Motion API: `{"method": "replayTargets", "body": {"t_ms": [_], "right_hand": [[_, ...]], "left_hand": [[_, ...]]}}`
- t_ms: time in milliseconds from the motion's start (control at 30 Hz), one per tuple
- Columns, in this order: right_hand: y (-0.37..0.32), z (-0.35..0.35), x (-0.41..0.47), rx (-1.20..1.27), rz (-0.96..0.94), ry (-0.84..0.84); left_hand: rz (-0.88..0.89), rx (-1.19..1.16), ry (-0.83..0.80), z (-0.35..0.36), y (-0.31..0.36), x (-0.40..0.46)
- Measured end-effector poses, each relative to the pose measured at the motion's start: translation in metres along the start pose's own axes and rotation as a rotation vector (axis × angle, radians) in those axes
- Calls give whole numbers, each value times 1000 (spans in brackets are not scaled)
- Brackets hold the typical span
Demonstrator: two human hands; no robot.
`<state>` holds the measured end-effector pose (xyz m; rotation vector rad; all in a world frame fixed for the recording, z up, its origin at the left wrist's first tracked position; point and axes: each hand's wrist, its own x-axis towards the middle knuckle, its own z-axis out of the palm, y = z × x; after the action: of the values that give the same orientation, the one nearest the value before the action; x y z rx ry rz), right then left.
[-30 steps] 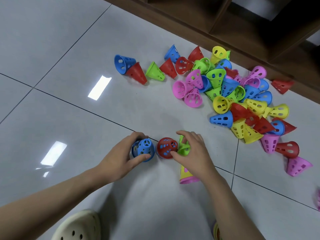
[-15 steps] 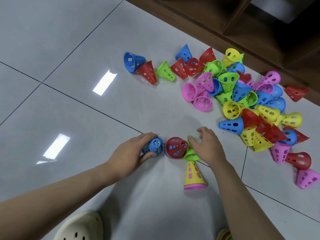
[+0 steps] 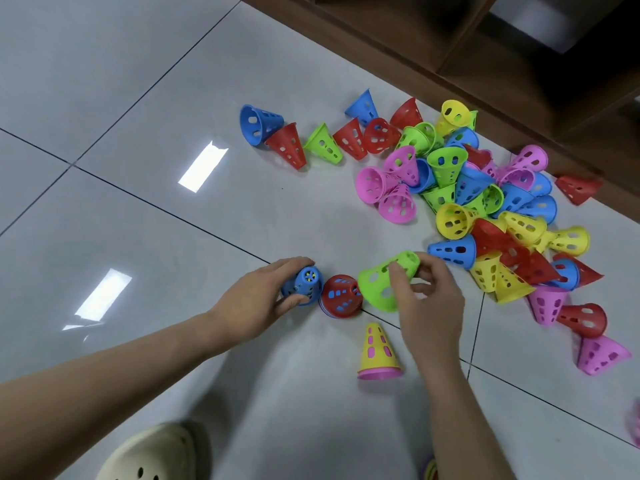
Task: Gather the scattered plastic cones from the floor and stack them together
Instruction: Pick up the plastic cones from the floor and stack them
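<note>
Right hand (image 3: 427, 299) has a green cone (image 3: 384, 282) off the floor (image 3: 173, 237), thumb and fingers (image 3: 394, 271) pinching it near the narrow end, wide mouth tilted down-left toward the red stack (image 3: 341, 295). Green rim looks to be touching or just beside that stack; can't tell which.

Left hand (image 3: 263, 299) is curled round the blue stack (image 3: 304, 285), which sits upright just left of the red stack. Fingers wrap its far side, thumb on the near side.

Yellow cone on a pink base (image 3: 377, 351) stands just in front of the red stack, toward me. Loose pile (image 3: 485, 202) lies right and beyond the red stack, nearest piece a blue cone on its side (image 3: 452, 250) close behind my right hand. A few strays sit at the pile's far-left edge, a blue open-mouthed one (image 3: 259, 123) leftmost. Wooden shelf base (image 3: 450, 57) runs behind the pile. My shoe (image 3: 152, 455) is at the bottom, well apart from the stacks.

Risks, as I judge them:
- Green is tilted. If I bring it down like that, the rim catches the red top and tips the stack.
- The three stacks are crowded; a wrist sweep could knock the yellow-on-pink over.
- Grip is only a pinch on slick perforated plastic, so it could slip.
- Most of the pile is still unsorted, so stacks get taller and tippier.
</note>
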<state>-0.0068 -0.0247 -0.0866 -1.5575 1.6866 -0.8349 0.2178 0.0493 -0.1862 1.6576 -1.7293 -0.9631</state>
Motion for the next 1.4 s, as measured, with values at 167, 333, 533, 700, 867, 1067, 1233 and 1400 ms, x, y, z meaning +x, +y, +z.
{"method": "replayTargets", "body": {"t_ms": [167, 333, 533, 700, 867, 1067, 1233, 1400], "right_hand": [[34, 27, -33, -55, -233, -97], [63, 43, -34, -26, -243, -149], [77, 44, -24, -14, -192, -133], [73, 53, -17, 14, -153, -69], [76, 59, -14, 70, -90, -88], [70, 60, -14, 72, -73, -108], [82, 48, -15, -300, 13, -169], [97, 38, -15, -823, 190, -269]], "left_hand": [[64, 37, -158, -17, -9, 11], [127, 164, -28, -39, -12, 53], [-129, 383, 274, -77, -49, 130], [-198, 437, 315, -117, -72, 171], [-208, 636, 220, -138, -85, 207], [-239, 631, 291, -137, -99, 203], [-413, 231, 492, -122, -89, 163], [-374, -257, 664, -83, -26, 104]]}}
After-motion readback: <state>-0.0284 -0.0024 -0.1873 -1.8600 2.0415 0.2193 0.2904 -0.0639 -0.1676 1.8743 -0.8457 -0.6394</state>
